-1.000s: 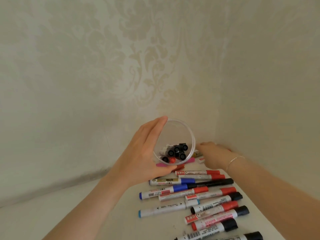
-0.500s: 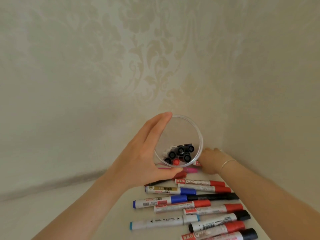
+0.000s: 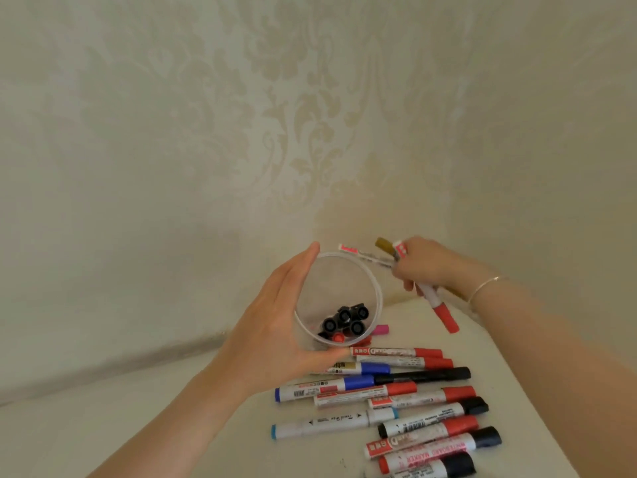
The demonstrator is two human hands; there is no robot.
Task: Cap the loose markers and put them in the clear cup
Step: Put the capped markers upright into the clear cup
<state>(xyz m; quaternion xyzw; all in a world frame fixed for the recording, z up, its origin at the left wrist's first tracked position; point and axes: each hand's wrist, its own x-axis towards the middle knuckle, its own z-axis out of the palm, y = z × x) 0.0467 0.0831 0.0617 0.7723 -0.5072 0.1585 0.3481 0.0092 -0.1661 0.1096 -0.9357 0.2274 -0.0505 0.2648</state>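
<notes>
My left hand (image 3: 275,329) grips the clear cup (image 3: 374,291) from its left side, tilted so its mouth faces me. Several capped markers (image 3: 344,319) with black and red ends stand inside it. Just right of the cup's rim, my right hand (image 3: 427,263) is lifted off the table and holds a bundle of markers (image 3: 437,305): one white with a red cap pointing down, one with a gold end, one thin with a pink end. Several capped markers (image 3: 389,391) lie in a row on the white table (image 3: 213,443) below.
Patterned cream walls (image 3: 241,132) meet in a corner right behind the cup and hands. A pink marker (image 3: 381,329) lies partly behind the cup. A thin bracelet (image 3: 482,288) sits on my right wrist. The table's right edge runs close to my right arm.
My right hand has risen from the table behind the cup, now holding a few markers beside the rim. My left hand keeps the cup held, a little higher.
</notes>
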